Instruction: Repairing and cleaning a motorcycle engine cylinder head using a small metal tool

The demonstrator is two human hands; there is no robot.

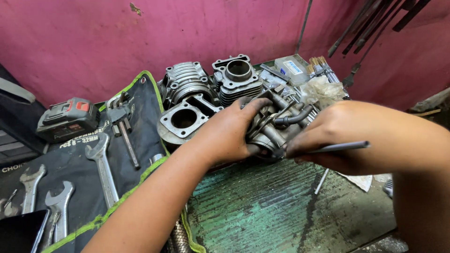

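Left hand [225, 133] clenched around a grey metal engine part [276, 124], which sits at mid-worktop, hemmed in behind by three finned cylinder blocks [187, 84] near the pink wall. Right hand [323, 140] touches the part's right side, fingers pinched on a thin metal rod [340, 147]. Bare green worktop [272, 211] lies open toward the near edge; a dark tool roll [79, 164] with wrenches [103, 171] borders the left.

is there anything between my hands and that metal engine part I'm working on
Nothing visible. Your left hand already grips the grey metal engine part from its left side, and your right hand, holding a thin metal tool, rests against its right side. The other cylinder blocks sit behind it.
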